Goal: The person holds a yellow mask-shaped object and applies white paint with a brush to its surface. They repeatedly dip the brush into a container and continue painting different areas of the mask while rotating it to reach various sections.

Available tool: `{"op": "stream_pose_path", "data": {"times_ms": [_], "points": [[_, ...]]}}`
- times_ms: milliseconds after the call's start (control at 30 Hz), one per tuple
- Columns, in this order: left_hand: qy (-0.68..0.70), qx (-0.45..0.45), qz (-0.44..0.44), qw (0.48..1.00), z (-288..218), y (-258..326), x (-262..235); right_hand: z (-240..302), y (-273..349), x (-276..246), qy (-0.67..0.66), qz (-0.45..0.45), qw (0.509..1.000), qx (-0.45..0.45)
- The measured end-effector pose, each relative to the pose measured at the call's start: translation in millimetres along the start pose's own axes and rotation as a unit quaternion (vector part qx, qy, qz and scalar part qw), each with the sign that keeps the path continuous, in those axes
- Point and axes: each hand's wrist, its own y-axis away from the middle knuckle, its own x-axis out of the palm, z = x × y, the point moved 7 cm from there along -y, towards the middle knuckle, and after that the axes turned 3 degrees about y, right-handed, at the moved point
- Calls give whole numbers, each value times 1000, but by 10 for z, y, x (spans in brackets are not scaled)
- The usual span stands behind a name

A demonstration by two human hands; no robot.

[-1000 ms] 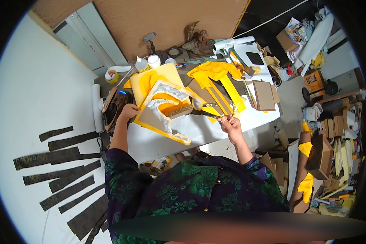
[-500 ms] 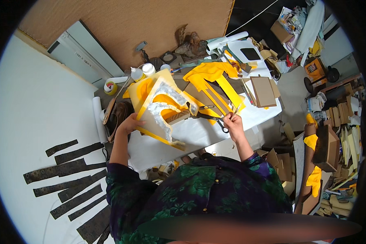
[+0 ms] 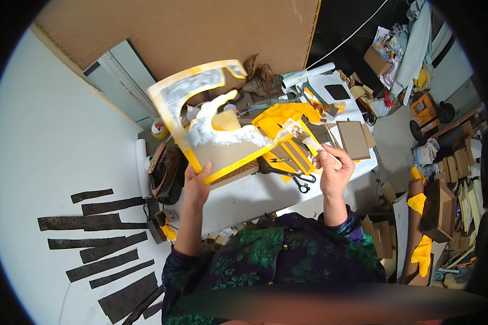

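My left hand (image 3: 197,181) is closed on the lower edge of a flat cut-out panel (image 3: 228,156), lifted and tilted above the table. Yellow material borders the panel, and white, glue-like smears cover much of its face around a large curved opening. In my right hand (image 3: 336,172) is a flat brush (image 3: 303,135) with a pale handle, gripped between thumb and fingers. Its bristles, white at the tip, point toward the panel's right corner; I cannot tell if they touch. Black-handled scissors (image 3: 302,183) lie on the table below the brush, with small snips (image 3: 280,160) beside them.
Yellow fabric (image 3: 287,114) and brown boards (image 3: 353,140) lie on the white-covered table (image 3: 228,199). A dark brown bag (image 3: 167,170) stands at its left edge. Dark strips (image 3: 81,222) hang on the left wall. Cartons and scraps crowd the right side.
My left hand has lifted and turned the panel, raising it off the table. My right hand has come up and right, and the brush now shows plainly in it.
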Motion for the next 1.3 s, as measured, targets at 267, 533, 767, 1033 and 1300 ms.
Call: {"op": "stream_pose_path", "data": {"times_ms": [267,533,767,1033,1300], "points": [[44,79,35,995,-41,301,523,625,17,751,133,212,930,-269],[40,116,75,990,-93,464,778,892,341,1463,270,351,794,-416],[-1,134,62,989,-117,482,804,975,331,1479,203,362,828,-377],[-15,162,29,986,-177,528,758,901,251,1447,124,380,857,-327],[4,224,-134,965,-647,897,16,340,-743,898,-118,-60,981,-142]]}}
